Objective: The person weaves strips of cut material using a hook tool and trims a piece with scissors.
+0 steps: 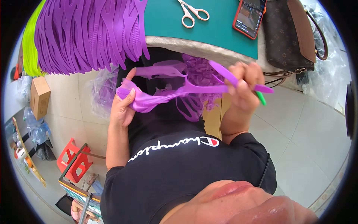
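A stretchy purple rubber strap (pixel 203 89) with a wide, looped end is drawn out between my hands above my lap. My left hand (pixel 126 106) is closed on its wide end, thumb pressing from above and one finger reaching into the loop. The narrow end runs into my right hand (pixel 244 83), whose fingers are curled round it. Out of that same fist juts a slim green stick-like tool (pixel 261 98); its tip is hidden. Below the strap lies a heap of purple trimmings (pixel 197 67) and loose strap pieces.
A thick row of purple straps (pixel 85 33) hangs over the table's left edge, beside lime-green ones (pixel 30 44). On the green mat (pixel 220 41) lie white-handled scissors (pixel 188 16) and a phone (pixel 250 16). A brown handbag (pixel 289 35) stands right; a red stool (pixel 74 160) stands left.
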`<act>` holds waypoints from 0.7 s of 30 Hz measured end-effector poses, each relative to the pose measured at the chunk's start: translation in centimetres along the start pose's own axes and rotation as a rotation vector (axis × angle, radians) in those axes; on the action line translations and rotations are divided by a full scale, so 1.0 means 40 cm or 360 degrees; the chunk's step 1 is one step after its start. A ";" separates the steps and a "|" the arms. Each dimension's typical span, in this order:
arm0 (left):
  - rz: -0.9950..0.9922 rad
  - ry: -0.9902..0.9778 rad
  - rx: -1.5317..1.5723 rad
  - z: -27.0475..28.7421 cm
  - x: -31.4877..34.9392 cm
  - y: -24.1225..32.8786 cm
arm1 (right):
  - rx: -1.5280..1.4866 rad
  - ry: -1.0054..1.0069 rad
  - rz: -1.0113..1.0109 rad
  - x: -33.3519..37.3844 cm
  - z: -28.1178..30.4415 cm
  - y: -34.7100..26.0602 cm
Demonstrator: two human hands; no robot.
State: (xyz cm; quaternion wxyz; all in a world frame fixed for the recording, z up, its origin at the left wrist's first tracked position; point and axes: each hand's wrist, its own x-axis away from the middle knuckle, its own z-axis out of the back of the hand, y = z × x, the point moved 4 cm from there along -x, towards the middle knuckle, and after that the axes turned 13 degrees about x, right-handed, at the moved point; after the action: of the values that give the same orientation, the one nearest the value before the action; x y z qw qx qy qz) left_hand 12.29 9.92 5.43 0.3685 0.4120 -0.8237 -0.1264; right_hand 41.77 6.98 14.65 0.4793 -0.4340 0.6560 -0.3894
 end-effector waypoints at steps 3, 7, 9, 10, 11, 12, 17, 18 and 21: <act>0.0189 -0.0307 0.0025 0.029 -0.011 -0.007 | 0.0203 0.0024 -0.0200 -0.013 -0.050 0.038; -0.0093 -0.0488 -0.1109 -0.027 -0.021 -0.012 | 0.0263 -0.0251 -0.0159 -0.039 -0.127 0.061; -0.0244 -0.0524 -0.1164 -0.110 0.005 -0.017 | 0.0120 -0.0288 -0.0175 -0.052 -0.171 0.066; -0.0141 -0.0435 -0.1159 -0.115 0.001 -0.029 | 0.0250 -0.0374 -0.0094 -0.059 -0.179 0.071; -0.0036 -0.0348 -0.1151 -0.115 -0.001 -0.037 | 0.0370 -0.0384 -0.0002 -0.069 -0.193 0.071; -0.0035 -0.0349 -0.1151 -0.110 -0.003 -0.038 | 0.0380 -0.0390 0.0039 -0.076 -0.210 0.076; 0.0210 -0.0433 -0.1120 -0.055 -0.013 -0.066 | 0.0512 -0.0396 0.0142 -0.096 -0.269 0.111; 0.0210 -0.0433 -0.1117 -0.049 -0.015 -0.071 | 0.0535 -0.0356 0.0180 -0.096 -0.275 0.118; -0.0368 -0.0568 -0.1681 -0.081 -0.011 -0.052 | 0.0556 -0.0426 0.0257 -0.100 -0.293 0.113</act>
State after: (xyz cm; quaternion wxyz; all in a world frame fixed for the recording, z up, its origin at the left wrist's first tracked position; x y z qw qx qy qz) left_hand 15.97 9.27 6.40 0.3634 0.2317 -0.6477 -0.6282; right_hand 30.21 13.31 14.39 0.6594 -0.3383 0.5417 -0.3965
